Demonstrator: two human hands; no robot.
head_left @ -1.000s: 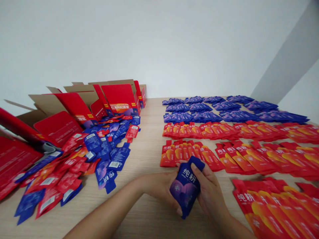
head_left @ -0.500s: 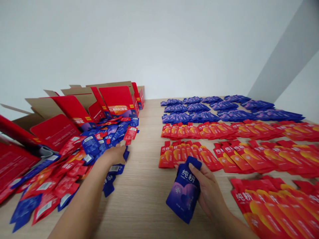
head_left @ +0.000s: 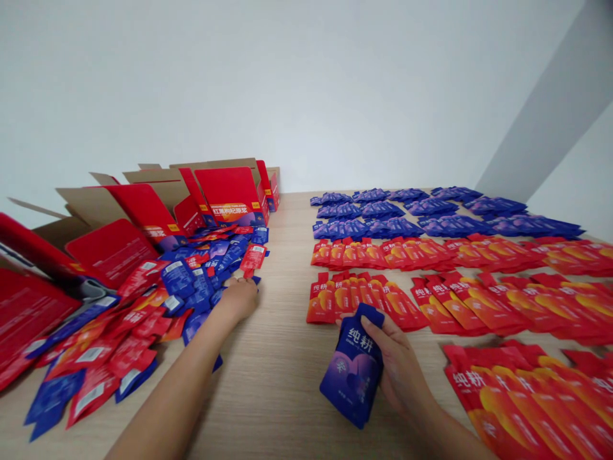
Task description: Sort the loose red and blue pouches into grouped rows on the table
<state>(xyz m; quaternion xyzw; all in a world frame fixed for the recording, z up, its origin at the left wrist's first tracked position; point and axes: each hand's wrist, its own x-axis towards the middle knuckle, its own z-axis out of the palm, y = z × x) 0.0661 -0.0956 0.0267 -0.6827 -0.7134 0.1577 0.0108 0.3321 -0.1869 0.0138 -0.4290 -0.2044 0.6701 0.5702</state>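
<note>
My right hand [head_left: 400, 354] pinches a blue spout-topped drink pouch [head_left: 352, 377] by its upper right, thumb on the printed front. A doubled lower edge suggests another pouch behind it. On the left, my left hand [head_left: 242, 298] is at the near right side of a mixed heap of red and blue pouches [head_left: 198, 287]. Its fingers are curled down and closed, with a blue pouch edge [head_left: 257, 280] showing just beyond them; the fingertips are hidden. Under my left forearm lie more blue pouches [head_left: 194, 324], partly covered.
Open red cartons [head_left: 230, 185] with raised brown flaps line the back left, behind the heap. Overlapping rows of red pouches [head_left: 464, 303] fill the right of the wooden table [head_left: 282, 255], with rows of blue pouches [head_left: 431, 225] behind them. A pale wall [head_left: 306, 96] stands at the back.
My left hand has moved a little right and away from me along the heap's edge, its fingers now more curled. My right hand keeps its blue pouch in nearly the same place.
</note>
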